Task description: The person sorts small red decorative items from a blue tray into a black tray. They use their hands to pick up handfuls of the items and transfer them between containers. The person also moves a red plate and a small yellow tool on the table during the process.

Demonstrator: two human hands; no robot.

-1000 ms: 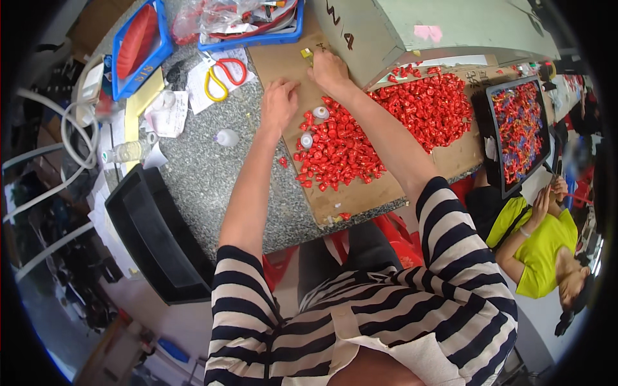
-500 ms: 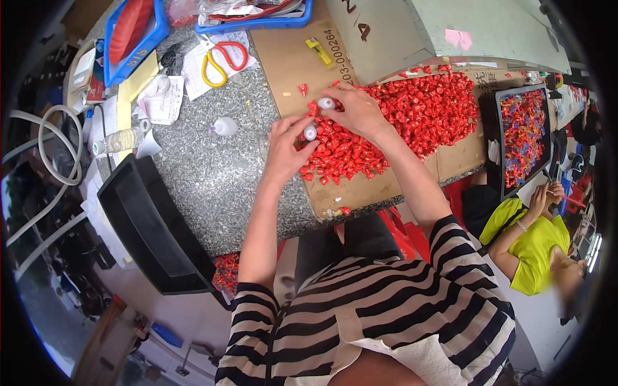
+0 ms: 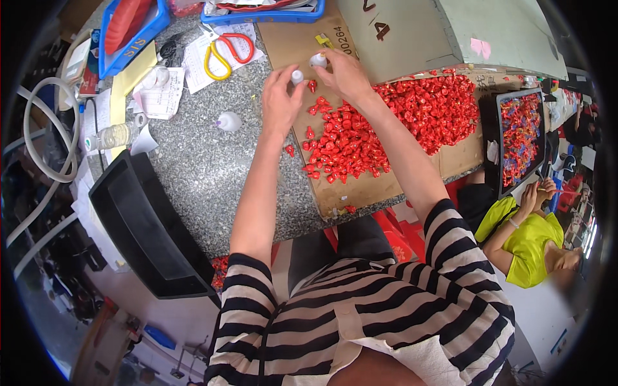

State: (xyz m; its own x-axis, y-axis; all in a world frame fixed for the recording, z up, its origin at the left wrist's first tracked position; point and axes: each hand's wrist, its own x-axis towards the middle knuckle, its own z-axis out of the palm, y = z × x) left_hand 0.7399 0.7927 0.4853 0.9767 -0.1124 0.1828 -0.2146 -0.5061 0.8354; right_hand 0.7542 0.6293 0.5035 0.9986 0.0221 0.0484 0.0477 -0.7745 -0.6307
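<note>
My left hand point(image 3: 278, 106) is closed around a small white bottle point(image 3: 297, 76), whose round end shows between thumb and fingers. Another small white bottle point(image 3: 318, 60) is gripped in my right hand point(image 3: 351, 78), a little farther away and to the right. Both hands are above the far left part of a cardboard sheet point(image 3: 280, 48). Nearer to me and to the right spreads a heap of small shiny red pieces point(image 3: 418, 119). One red piece point(image 3: 312, 85) lies between my hands. A third white bottle point(image 3: 228, 121) lies on the speckled tabletop point(image 3: 212, 174), left of my left hand.
Scissors point(image 3: 228, 55) with red and yellow handles lie on papers at the far left. A black tray point(image 3: 148, 225) sits at the left edge, and another tray point(image 3: 492, 141) holds mixed-colour pieces at right. A grey-green box point(image 3: 412, 32) stands behind the heap. A person point(image 3: 531, 248) works at right.
Both hands have moved away from me, off the heap's left edge, each still with its bottle. Some red pieces there, including one on the bare tabletop, now show.
</note>
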